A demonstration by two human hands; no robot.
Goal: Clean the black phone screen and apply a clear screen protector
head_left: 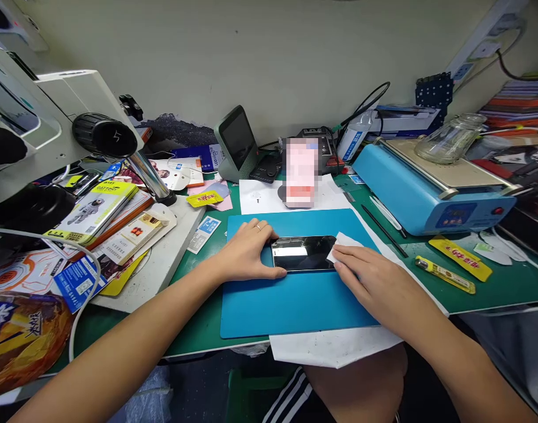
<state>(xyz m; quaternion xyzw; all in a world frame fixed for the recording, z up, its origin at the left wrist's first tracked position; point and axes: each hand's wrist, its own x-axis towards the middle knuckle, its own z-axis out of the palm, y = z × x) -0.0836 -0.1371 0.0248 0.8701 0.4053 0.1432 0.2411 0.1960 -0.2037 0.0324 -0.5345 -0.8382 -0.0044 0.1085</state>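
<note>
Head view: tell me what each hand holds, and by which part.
The left hand holds the glossy black rectangular phone-like slab by its left end. The right hand holds a white tissue-like sheet by its near side, at the slab's right end.

"Where are your hands?"
"Your left hand (250,249) holds the glossy black phone (301,255) at nine o'clock; your right hand (374,279) presses a white wipe (346,241) at three."
"Underneath?"
"Your blue mat (299,311)."
</note>
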